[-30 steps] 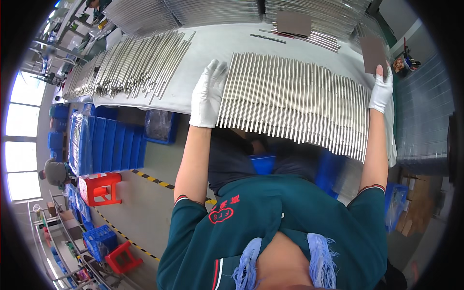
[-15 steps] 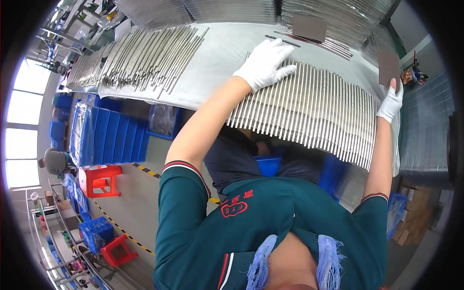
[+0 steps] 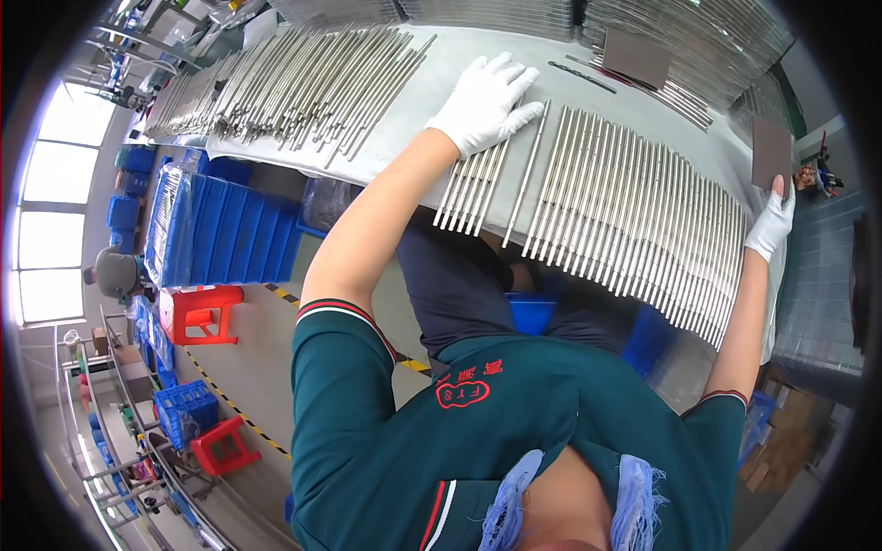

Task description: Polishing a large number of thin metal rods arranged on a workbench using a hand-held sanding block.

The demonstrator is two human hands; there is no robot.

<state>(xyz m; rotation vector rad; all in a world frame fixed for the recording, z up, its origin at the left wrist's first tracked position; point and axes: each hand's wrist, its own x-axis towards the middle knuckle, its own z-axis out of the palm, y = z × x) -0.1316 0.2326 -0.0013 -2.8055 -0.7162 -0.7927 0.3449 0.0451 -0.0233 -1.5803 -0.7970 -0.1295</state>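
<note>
My left hand (image 3: 485,106), in a white glove, lies flat with its fingers stretched out over a small group of metal rods (image 3: 473,188). One single rod (image 3: 526,174) lies alone between that group and a wide row of parallel rods (image 3: 643,216). Past the right end of the wide row, my right hand (image 3: 774,225) grips a flat brown-grey rectangular sheet (image 3: 770,151) by its lower edge. Its glove leaves the thumb tip bare; the fingers behind the sheet are hidden.
Many rods (image 3: 294,87) lie on the white-covered table (image 3: 390,119) at left. A drill bit (image 3: 582,76) and another brown-grey sheet (image 3: 636,60) resting on rods are at the back. Blue crates (image 3: 225,234) and a red stool (image 3: 202,315) stand left; a person (image 3: 115,273) is beyond.
My left hand has slid left with a few rods, opening a gap in the row with one rod left inside it. My right hand still holds the sheet. The whole view has shifted slightly.
</note>
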